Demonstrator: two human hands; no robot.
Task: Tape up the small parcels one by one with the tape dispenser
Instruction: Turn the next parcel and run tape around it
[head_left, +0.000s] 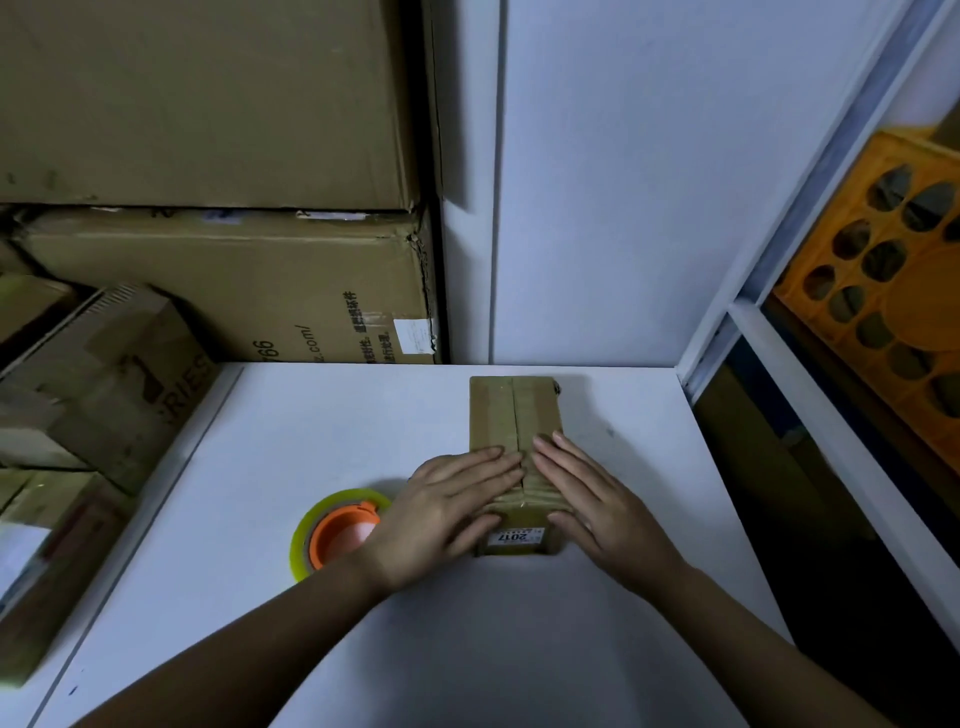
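One small cardboard parcel (514, 441) lies on your white table (363, 415), toward the far edge and a little right of centre, its long side running away from you. A centre seam between the top flaps runs along its length, and the near part of the top looks glossy, as if taped — the far part is harder to judge. On the near end face sits a white label (517, 536) reading "2017" upside down from your view.

Both of your hands lie flat on the near half of the parcel's top. Your left hand (447, 509) rests with fingers straight and together, tips at the seam, thumb down by the near left corner. Your right hand (592, 499) mirrors it on the other side of the seam, fingers straight, thumb near the label's right end. Neither hand grips anything; both are flat, pressing on the cardboard.

One tape dispenser (337, 535) — a roll of clear yellowish tape on an orange core — lies flat on the table just left of your left wrist, partly hidden by it, apart from the parcel.

Further out: two large cardboard cartons (234, 208) stacked at the back left against the wall, several smaller boxes (104, 374) piled left of the table, and an orange crate (883, 291) with oval holes on the shelving at right.
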